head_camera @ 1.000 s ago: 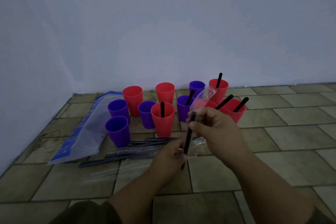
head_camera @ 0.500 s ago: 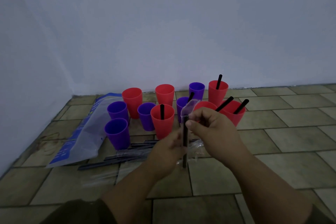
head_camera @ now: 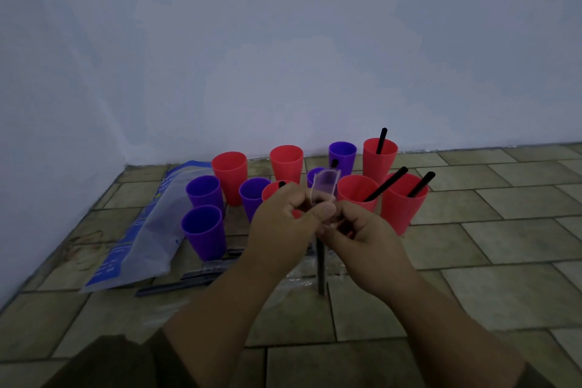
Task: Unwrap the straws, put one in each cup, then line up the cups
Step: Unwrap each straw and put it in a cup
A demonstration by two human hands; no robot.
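Lowest in the frame we see two dark sleeves, and bare forearms rising from them toward the centre. There the left hand (head_camera: 278, 225) and the right hand (head_camera: 365, 241) meet, fingers curled. Both pinch the clear wrapper (head_camera: 326, 187), whose open end stands up above the right thumb. We cannot tell which hand grips the straw through the film. The black straw (head_camera: 320, 264) hangs straight down from the hands, its lower end above the tiled floor (head_camera: 472, 293).

Left of centre, behind the left forearm, a bundle of wrapped straws (head_camera: 189, 279) lies flat on the floor. Beside it lies a blue-and-clear bag (head_camera: 148, 230).

Behind the hands stands an unordered cluster of cups. Three purple cups (head_camera: 204, 233) stand at its left. Two red cups (head_camera: 230, 176) without straws stand further back. At centre right, three red cups with straws (head_camera: 404, 201) stand close together. Two more purple cups and one red cup are partly hidden by the hands and wrapper. A pale wall (head_camera: 315, 57) fills the upper frame.
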